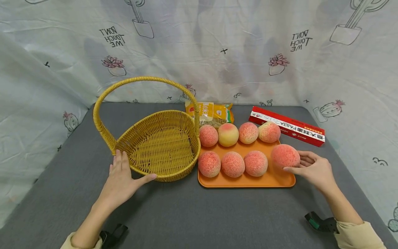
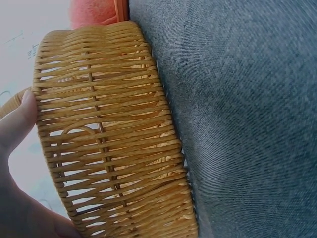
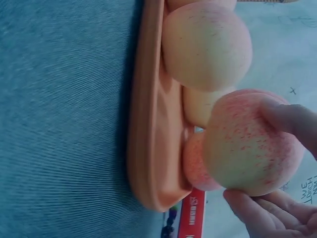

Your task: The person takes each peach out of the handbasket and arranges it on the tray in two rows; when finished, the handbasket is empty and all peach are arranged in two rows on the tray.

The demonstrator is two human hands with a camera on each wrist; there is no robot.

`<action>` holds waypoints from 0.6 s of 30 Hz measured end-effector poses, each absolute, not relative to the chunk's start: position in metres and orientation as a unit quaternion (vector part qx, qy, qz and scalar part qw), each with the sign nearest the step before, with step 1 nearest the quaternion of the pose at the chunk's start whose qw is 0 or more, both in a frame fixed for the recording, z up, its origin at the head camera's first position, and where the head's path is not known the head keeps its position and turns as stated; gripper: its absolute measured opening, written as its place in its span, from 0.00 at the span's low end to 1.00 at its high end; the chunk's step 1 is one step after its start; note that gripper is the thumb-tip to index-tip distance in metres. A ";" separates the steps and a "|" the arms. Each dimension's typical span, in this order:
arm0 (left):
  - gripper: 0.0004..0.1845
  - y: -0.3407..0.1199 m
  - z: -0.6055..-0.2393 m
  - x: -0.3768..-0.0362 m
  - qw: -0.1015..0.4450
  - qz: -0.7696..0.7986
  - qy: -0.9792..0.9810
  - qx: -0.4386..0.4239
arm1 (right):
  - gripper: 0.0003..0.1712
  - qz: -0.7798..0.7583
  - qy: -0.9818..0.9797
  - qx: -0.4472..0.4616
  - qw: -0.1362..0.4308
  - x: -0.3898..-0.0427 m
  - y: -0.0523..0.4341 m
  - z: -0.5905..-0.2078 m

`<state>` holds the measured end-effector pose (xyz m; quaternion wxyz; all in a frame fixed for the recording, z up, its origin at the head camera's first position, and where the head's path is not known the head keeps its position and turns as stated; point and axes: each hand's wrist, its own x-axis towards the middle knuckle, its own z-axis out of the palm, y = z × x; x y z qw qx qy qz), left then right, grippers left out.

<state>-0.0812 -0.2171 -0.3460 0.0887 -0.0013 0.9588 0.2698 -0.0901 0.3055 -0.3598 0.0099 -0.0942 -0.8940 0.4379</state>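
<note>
My right hand [image 1: 318, 171] holds a pinkish-red peach [image 1: 285, 156] between thumb and fingers, raised over the right end of an orange tray [image 1: 248, 182]. In the right wrist view, the thumb [image 3: 290, 119] presses one side and the fingers are beneath the peach. Several more peaches [image 1: 256, 163] stand in two rows on the tray. To its left is a yellow woven basket [image 1: 168, 174] with a tall arched handle and nothing inside. My left hand [image 1: 119, 185] rests at the basket's near-left rim, fingers extended and thumb [image 2: 22, 119] spread along the edge.
Behind the tray lies a yellow pasta bag [image 1: 214, 112], partly hidden by the basket handle. A long red pasta box [image 1: 289, 126] lies at an angle at the back right. A white patterned cloth [image 1: 199, 52] hangs behind the grey table [image 1: 217, 218].
</note>
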 end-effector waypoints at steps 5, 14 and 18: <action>0.70 -0.217 -0.345 -0.082 0.088 0.269 0.959 0.002 | 0.42 0.385 -0.920 -0.077 0.001 -0.088 0.304 -0.369; 0.70 -0.218 -0.342 -0.083 0.095 0.269 0.958 0.000 | 0.40 0.348 -0.937 -0.025 -0.010 -0.091 0.297 -0.375; 0.70 -0.221 -0.343 -0.083 0.097 0.270 0.958 0.002 | 0.40 0.343 -0.938 -0.003 -0.057 -0.093 0.299 -0.368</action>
